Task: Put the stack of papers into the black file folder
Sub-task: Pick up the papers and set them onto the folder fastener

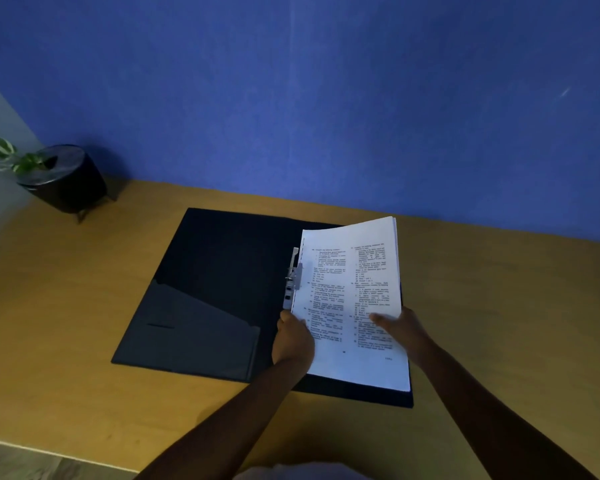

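- My left hand [293,341] pinches the lower left edge of the stack of papers [350,299], fingers closed on it.
- My right hand [400,329] grips its lower right side, thumb on top.
- The papers sit over the right half of the open black folder [205,289], beside its metal clip [293,277].
- The folder lies flat on the counter [66,323]; a potted plant [56,176] stands far left.

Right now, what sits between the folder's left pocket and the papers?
In the head view, the metal clip on the black folder, beside the papers.
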`<state>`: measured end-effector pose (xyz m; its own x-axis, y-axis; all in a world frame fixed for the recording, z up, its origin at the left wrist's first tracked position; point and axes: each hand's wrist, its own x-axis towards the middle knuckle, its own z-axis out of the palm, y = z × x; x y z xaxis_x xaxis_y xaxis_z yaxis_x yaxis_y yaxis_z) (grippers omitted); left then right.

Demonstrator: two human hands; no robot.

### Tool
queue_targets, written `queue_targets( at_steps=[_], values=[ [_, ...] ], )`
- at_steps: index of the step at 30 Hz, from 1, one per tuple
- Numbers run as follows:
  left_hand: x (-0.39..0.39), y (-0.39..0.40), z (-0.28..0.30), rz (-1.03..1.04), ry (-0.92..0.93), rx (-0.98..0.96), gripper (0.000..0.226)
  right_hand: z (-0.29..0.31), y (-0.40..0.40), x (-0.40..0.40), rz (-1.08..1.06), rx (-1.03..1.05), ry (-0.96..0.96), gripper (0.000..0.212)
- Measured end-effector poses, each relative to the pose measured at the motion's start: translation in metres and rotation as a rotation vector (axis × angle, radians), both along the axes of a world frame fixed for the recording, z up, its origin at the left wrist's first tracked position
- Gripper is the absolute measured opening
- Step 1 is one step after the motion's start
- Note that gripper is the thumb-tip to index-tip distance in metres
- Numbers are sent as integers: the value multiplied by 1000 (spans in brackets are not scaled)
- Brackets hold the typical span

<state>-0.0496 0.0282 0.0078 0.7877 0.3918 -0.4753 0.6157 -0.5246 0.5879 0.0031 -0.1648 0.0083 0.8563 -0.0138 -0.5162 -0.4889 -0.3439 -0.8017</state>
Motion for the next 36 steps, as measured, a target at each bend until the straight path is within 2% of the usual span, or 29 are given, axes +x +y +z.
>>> queue_targets(
  at_steps=[9, 12, 14, 16, 19, 24, 29, 33, 36],
  values=[
    [1, 4, 3, 63, -21, 11, 34, 0, 13, 6, 36, -80, 0, 33],
    [-3, 6, 2, 52, -69, 25, 34, 1, 15, 5, 39, -159, -84, 37],
    [-7, 11, -1, -18, -123, 115, 38, 1, 16, 4, 9, -243, -155, 46],
    [-11, 20, -6, -137, -141, 315, 48, 1, 15, 4, -46, -286, -156, 55],
    [-13, 40, -13, -230, -139, 479, 57, 1, 12, 5, -88, -294, -144, 56],
    [-14, 56, -21, -374, -193, 485, 57, 1, 10, 7, -67, -288, -126, 49],
    [-3, 55, -15, -389, -228, 422, 58, 2, 5, 11, -85, -317, -154, 52],
    [7, 45, -7, -401, -200, 362, 67, 8, -4, 18, -49, -407, -142, 56],
    [8, 47, -7, -453, -201, 385, 70, 12, -9, 29, 53, -503, -130, 60]
  ],
)
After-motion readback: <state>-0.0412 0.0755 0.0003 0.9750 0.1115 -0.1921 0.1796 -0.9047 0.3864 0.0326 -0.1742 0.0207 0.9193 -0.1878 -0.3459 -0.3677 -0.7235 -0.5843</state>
